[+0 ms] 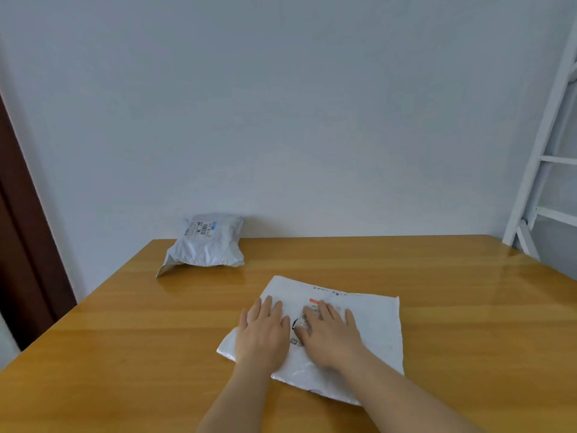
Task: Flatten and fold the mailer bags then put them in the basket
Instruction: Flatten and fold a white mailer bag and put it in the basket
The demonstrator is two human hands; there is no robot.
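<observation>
Both the left hand (262, 331) and right hand (331, 335) pressed straight, slightly spread fingers on the flat white plastic mailer bag (371, 326) lying mid-table, unfolded; 1 puffy grey plastic mailer bag (206, 245) waited by the wall; no basket was visible.

The mailer bag (371, 323) at about 6 o'clock is white, printed with small black marks and lines of dark lettering, and carries one short red-orange tag near its middle; its near edge shows a glossy, slightly translucent sheen. The second mailer bag (206, 242) at about 10 o'clock is pale grey-white, with a white label bearing black barcode stripes and a small blue patch. The table (468, 307) is honey-yellow wood with long, darker amber grain streaks and pale reflections. The wall (281, 104) at 12 o'clock is plain bluish-white. The ladder frame (537, 170) at 3 o'clock is white. A dark reddish-brown strip (22, 245) runs at 9 o'clock.
</observation>
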